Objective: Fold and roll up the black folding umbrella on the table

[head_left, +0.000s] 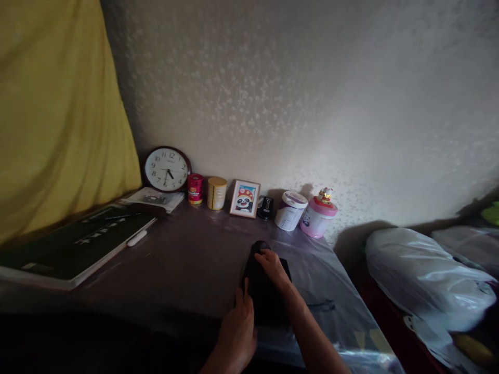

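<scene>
A soft-looking black bag-like item lies near the front of the table, too dark to make out its exact kind. My right hand is closed over its upper part, just below a rounded dark end. Along its left side, my left hand grips the near edge, with a finger pointing up along it. Shadow and the hands hide the lower part. A thin dark strap-like strip rests on the table right of my right forearm.
Along the wall stand a clock, a red can, a yellow tin, a panda picture frame, a small black device, and white and pink tubs. A green board lies left; plastic bags sit beyond the right edge.
</scene>
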